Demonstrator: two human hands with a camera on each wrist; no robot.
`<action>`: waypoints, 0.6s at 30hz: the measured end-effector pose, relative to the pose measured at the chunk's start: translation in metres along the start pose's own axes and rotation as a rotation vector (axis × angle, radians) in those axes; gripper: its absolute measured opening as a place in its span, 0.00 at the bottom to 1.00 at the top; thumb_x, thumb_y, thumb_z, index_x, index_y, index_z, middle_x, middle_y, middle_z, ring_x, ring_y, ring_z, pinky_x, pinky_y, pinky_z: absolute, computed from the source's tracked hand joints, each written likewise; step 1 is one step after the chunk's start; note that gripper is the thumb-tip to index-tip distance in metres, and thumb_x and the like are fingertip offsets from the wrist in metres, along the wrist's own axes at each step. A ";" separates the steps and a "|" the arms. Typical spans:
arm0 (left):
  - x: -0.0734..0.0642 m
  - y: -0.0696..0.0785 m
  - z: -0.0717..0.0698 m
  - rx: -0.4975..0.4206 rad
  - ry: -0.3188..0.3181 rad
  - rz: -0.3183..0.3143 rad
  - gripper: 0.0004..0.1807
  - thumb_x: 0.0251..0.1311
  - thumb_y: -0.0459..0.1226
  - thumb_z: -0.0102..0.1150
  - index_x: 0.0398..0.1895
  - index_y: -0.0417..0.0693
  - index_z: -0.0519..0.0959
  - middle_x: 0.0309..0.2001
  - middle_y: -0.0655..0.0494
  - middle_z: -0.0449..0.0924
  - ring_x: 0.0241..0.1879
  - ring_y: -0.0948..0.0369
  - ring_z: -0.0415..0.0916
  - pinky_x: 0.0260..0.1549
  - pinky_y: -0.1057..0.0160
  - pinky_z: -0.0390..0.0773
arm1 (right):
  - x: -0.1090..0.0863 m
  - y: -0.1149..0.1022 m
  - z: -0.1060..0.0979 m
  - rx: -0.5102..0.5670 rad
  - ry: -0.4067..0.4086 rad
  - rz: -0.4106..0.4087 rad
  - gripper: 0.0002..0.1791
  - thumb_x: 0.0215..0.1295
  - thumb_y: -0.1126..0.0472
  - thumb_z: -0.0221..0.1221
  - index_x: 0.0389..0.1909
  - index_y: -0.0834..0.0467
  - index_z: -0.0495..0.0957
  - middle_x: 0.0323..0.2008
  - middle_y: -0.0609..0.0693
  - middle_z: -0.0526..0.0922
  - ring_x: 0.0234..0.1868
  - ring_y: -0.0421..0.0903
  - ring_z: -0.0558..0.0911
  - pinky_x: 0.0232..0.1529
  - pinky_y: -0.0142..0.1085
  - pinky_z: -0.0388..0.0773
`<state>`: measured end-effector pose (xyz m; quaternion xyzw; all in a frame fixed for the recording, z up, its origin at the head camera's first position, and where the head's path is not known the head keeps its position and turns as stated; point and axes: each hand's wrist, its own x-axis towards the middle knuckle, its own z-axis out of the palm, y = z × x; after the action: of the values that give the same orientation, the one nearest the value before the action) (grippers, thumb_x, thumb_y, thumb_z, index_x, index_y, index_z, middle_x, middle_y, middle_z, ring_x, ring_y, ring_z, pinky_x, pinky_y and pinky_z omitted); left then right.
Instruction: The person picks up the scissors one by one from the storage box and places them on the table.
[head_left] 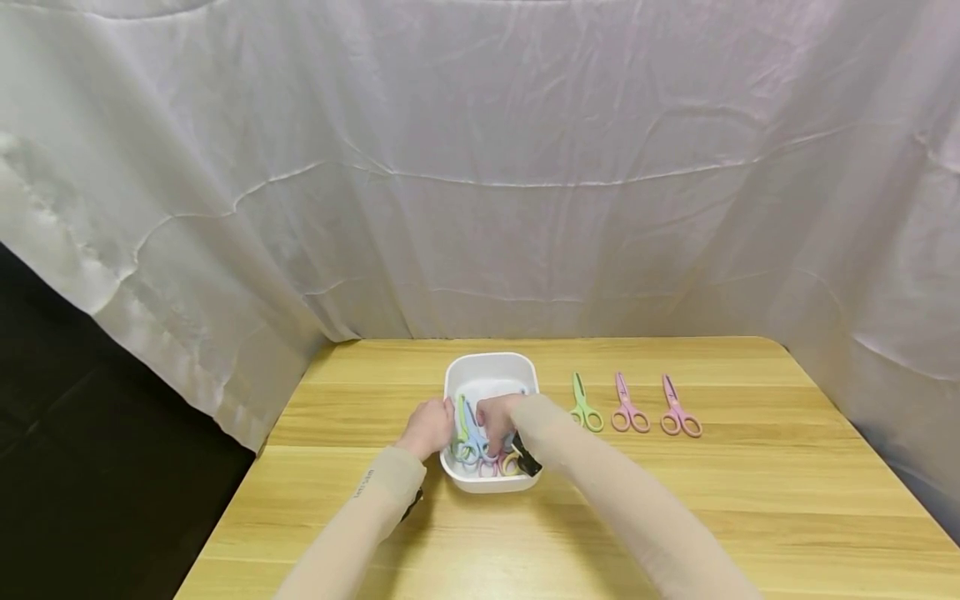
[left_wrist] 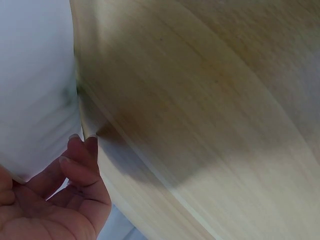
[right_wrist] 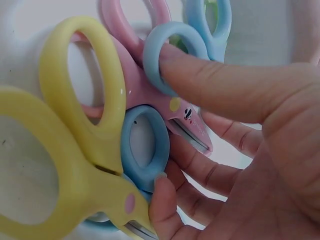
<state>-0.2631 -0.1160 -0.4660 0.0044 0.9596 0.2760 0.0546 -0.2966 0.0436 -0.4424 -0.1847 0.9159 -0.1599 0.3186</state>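
Note:
A white plastic bin (head_left: 491,363) holds several scissors with coloured handles. My left hand (head_left: 431,427) grips the bin's left side, its curled fingers against the outer wall in the left wrist view. Down inside the bin, my right hand (right_wrist: 220,150) has its thumb at a loop of the light blue scissors (right_wrist: 175,32). Its other fingers reach behind the blades of the pink scissors (right_wrist: 150,90), while the yellow scissors (right_wrist: 107,182) lie beside the fingertips. More blue scissors (head_left: 472,433) and green scissors (head_left: 461,410) lean at the bin's left, blades pointing away from me.
Right of the bin, a row lies on the wooden table (head_left: 750,500): green scissors (head_left: 585,404), pink scissors (head_left: 626,404) and another pair of pink scissors (head_left: 677,408), handles toward me. A pale curtain (head_left: 525,208) hangs along the table's back and sides.

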 end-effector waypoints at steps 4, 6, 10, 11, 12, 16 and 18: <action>-0.001 0.000 0.000 -0.008 0.002 0.000 0.27 0.79 0.42 0.30 0.21 0.45 0.72 0.21 0.50 0.72 0.22 0.58 0.72 0.22 0.65 0.74 | 0.000 0.002 -0.001 -0.041 0.019 -0.024 0.24 0.50 0.67 0.74 0.44 0.55 0.72 0.37 0.46 0.75 0.41 0.43 0.74 0.49 0.33 0.75; -0.001 0.000 0.001 -0.013 0.003 0.001 0.27 0.79 0.43 0.30 0.21 0.45 0.72 0.21 0.50 0.72 0.22 0.57 0.72 0.23 0.65 0.74 | 0.000 0.002 -0.002 -0.053 0.020 -0.033 0.24 0.50 0.68 0.73 0.46 0.55 0.72 0.37 0.46 0.74 0.39 0.42 0.73 0.44 0.30 0.76; -0.002 0.002 0.000 -0.028 0.000 -0.004 0.27 0.79 0.43 0.30 0.22 0.44 0.72 0.21 0.50 0.73 0.22 0.58 0.72 0.23 0.65 0.74 | 0.000 0.004 -0.003 -0.019 0.019 -0.027 0.26 0.50 0.71 0.72 0.48 0.57 0.72 0.36 0.47 0.73 0.33 0.41 0.73 0.33 0.26 0.77; -0.002 0.002 0.000 -0.031 -0.003 -0.005 0.27 0.79 0.43 0.30 0.22 0.44 0.72 0.22 0.50 0.73 0.22 0.58 0.72 0.22 0.65 0.74 | 0.000 0.004 -0.003 -0.005 0.018 -0.023 0.26 0.51 0.72 0.72 0.49 0.58 0.72 0.36 0.47 0.72 0.32 0.40 0.73 0.30 0.26 0.77; -0.003 0.002 -0.001 -0.038 -0.008 -0.010 0.27 0.79 0.43 0.30 0.22 0.44 0.72 0.22 0.50 0.72 0.22 0.58 0.72 0.22 0.66 0.74 | 0.000 0.004 -0.003 0.011 0.019 -0.020 0.26 0.51 0.72 0.71 0.50 0.58 0.72 0.36 0.47 0.72 0.31 0.40 0.73 0.28 0.25 0.76; -0.003 0.002 0.000 -0.052 -0.018 -0.015 0.27 0.79 0.43 0.30 0.23 0.44 0.73 0.21 0.51 0.72 0.21 0.59 0.71 0.21 0.66 0.74 | -0.003 0.004 -0.005 0.061 0.034 -0.004 0.27 0.53 0.76 0.67 0.54 0.58 0.72 0.35 0.48 0.71 0.26 0.39 0.71 0.22 0.24 0.71; -0.003 0.001 0.000 -0.059 -0.019 -0.015 0.26 0.79 0.43 0.30 0.23 0.45 0.73 0.21 0.51 0.71 0.21 0.59 0.71 0.21 0.67 0.73 | -0.004 0.005 -0.005 0.081 0.046 0.000 0.27 0.54 0.79 0.62 0.55 0.59 0.72 0.35 0.49 0.70 0.24 0.39 0.71 0.20 0.24 0.70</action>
<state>-0.2601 -0.1148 -0.4651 -0.0019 0.9505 0.3037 0.0657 -0.2982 0.0508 -0.4385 -0.1680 0.9157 -0.2012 0.3047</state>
